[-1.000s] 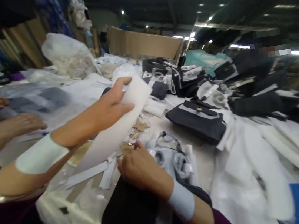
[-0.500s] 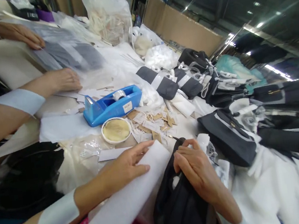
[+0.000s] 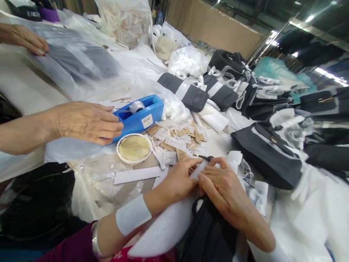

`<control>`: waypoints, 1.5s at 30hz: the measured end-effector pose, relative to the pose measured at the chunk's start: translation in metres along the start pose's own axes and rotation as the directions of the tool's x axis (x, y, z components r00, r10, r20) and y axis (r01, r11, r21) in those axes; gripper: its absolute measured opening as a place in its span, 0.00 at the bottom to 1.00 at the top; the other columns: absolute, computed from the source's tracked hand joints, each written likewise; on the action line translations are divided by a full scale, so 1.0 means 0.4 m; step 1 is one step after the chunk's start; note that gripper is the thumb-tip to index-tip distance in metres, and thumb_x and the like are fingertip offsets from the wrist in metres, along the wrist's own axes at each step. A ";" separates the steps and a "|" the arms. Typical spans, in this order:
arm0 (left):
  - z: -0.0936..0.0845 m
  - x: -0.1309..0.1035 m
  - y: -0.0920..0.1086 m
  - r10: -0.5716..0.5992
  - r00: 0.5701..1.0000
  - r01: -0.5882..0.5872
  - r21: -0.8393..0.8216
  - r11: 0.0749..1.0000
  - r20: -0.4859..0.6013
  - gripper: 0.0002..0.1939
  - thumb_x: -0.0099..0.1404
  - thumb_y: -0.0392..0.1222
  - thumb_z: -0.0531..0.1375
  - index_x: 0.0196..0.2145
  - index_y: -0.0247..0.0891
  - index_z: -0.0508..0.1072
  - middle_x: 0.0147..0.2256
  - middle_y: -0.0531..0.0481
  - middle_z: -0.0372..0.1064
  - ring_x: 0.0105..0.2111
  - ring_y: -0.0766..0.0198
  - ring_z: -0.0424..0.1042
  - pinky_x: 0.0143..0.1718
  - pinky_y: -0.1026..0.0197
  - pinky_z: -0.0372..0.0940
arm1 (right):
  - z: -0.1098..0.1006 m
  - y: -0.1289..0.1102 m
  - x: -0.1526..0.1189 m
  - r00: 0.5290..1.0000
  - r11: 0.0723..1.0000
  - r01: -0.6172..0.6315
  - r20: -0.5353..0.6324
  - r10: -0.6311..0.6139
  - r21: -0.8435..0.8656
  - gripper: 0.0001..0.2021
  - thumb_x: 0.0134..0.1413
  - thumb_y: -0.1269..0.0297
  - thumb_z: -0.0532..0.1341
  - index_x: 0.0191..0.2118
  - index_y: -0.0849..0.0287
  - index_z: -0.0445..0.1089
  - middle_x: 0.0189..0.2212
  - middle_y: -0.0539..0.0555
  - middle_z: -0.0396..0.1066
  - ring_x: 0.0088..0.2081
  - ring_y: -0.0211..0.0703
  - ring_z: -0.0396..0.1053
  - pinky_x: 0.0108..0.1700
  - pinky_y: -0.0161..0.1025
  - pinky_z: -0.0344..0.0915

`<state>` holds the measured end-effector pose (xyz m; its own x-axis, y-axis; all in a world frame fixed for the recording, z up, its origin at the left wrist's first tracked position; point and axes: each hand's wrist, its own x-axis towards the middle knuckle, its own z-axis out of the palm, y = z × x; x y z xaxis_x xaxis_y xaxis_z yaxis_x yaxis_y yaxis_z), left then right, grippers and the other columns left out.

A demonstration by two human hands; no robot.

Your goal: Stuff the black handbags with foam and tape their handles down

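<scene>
Pinching a white sheet beside a black bag

Clamped with the left grip at the upper end of the white sheet, thumb and fingers together on it. Pointing with that end toward two o'clock, long axis sloping down to a rounded end at eight o'clock. Stretching away from the left grip toward seven o'clock, close along the left flank of the black bag.

Curled with the right grip at the top end of the black bag; impossible to tell whether clamped on bag or sheet. Lying with the bag at seven o'clock from the right grip, long axis from one o'clock to seven.

On the surface, at ten o'clock from the left grip, a round tub with something yellowish inside. At eleven, a blue tape dispenser with a tape roll in it, partly covered by a co-worker's hand. Farther out between eleven and twelve, a clear plastic bag full of pale, blurred contents. At twelve, loose tags in a heap. Between two and three from the right grip, a flap bag, dark and lying tilted.
</scene>
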<state>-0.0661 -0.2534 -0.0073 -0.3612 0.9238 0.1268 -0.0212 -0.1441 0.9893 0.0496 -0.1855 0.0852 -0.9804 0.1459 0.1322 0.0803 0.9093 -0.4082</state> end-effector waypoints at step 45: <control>-0.056 -0.270 0.058 -0.183 0.983 0.181 0.203 0.962 -0.008 0.14 0.70 0.48 0.51 0.50 0.42 0.66 0.43 0.49 0.72 0.44 0.59 0.70 0.46 0.61 0.64 | 0.046 0.025 0.025 0.997 0.976 0.074 -0.017 -0.072 0.206 0.19 0.61 0.60 0.61 0.20 0.60 0.61 0.24 0.49 0.61 0.29 0.36 0.61 0.34 0.37 0.56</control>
<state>-0.0486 -0.3647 0.0004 -0.3587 0.9317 -0.0571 0.1039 0.1006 0.9895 0.0374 -0.1821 0.0660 -0.9804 0.0871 0.1766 -0.0309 0.8177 -0.5748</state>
